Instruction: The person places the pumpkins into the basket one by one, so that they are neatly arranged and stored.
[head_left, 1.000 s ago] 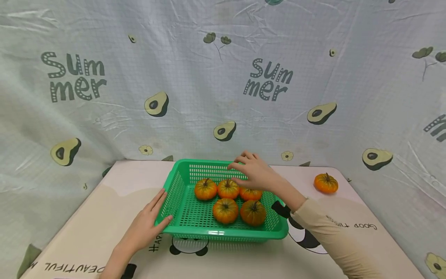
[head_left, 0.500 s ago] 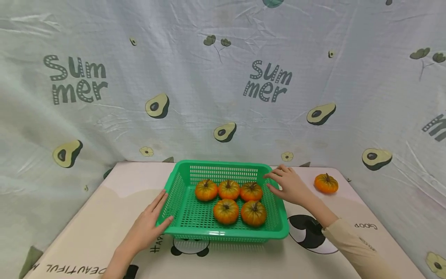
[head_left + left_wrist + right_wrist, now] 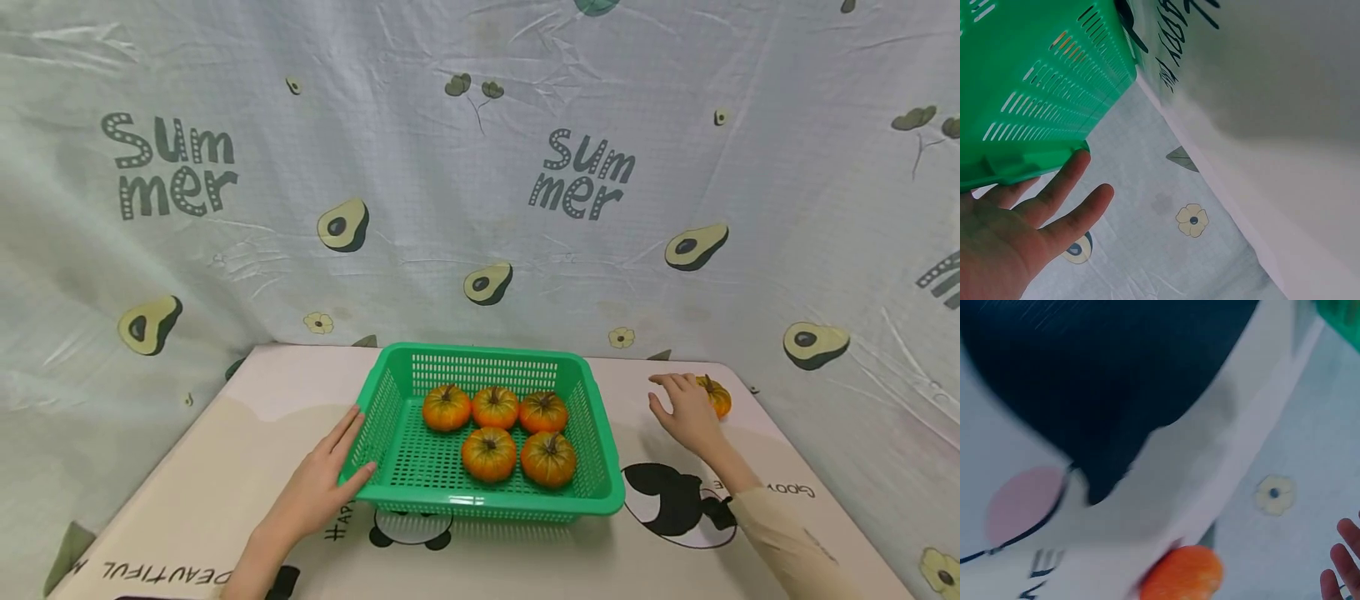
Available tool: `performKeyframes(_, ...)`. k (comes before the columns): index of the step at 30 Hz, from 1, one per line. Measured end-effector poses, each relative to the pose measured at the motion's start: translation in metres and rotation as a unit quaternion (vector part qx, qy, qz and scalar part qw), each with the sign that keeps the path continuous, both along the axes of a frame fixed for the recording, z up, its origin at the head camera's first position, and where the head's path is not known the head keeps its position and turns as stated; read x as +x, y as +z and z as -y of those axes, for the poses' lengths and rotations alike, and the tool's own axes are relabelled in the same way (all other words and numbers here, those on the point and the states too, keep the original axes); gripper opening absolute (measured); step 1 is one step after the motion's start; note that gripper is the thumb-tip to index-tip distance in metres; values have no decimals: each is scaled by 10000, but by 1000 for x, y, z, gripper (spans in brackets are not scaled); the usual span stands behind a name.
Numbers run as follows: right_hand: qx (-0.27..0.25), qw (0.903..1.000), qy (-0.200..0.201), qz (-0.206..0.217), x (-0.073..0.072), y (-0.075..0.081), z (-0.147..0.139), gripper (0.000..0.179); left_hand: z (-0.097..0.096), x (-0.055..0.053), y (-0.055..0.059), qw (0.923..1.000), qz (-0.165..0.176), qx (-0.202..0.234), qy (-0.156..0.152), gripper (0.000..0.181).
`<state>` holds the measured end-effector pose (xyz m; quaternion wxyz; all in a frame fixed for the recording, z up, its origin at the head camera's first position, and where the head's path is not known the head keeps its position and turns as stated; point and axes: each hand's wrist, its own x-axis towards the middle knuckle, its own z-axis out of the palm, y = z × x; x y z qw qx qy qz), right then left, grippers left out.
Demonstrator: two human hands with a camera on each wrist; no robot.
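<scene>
A green plastic basket [image 3: 495, 503] with slotted walls stands mid-table, holding several small orange pumpkins [image 3: 489, 455]: three in a back row, two in front of them toward the right. My left hand [image 3: 315, 487] rests on the basket's left rim; its fingers are fairly straight, and in the left wrist view fingertips [image 3: 1082, 157] touch the rim. At the far right of the table sits a lone pumpkin [image 3: 720, 402], partly hidden behind my right hand [image 3: 690, 418]. That hand has loosely bent fingers and holds nothing; whether it touches the pumpkin, I cannot tell.
The table [image 3: 292, 383] has a pale cover with panda drawings and lettering. Behind it and on both sides hangs a light cloth [image 3: 405, 167] printed with avocados and "summer", close to the table's back edge.
My right hand has moved right, from above the basket's pumpkins, over its right rim, to the lone pumpkin. The left hand and the basket have stayed in place.
</scene>
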<state>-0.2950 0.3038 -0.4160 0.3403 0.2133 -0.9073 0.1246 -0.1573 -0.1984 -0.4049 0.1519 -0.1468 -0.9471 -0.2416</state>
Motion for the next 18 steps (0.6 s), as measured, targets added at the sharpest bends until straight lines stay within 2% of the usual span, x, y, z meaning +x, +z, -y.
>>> performKeyframes(5, -216, 9992, -324, 3, -7, -12, -25, 26, -1, 0, 0, 10000, 56, 10, 24, 66)
performKeyframes(8, -320, 9972, -666, 147, -9, -16, -39, 28, -1, 0, 0, 9999, 97, -25, 50, 67)
performKeyframes(12, -439, 9906, -1188, 515, -10, -21, -54, 34, -2, 1, 4, 9997, 194, -108, 45, 68)
performKeyframes(18, -769, 9784, -1689, 913, -13, -27, -71, 48, -3, 2, 15, 9979, 416, -451, 222, 74)
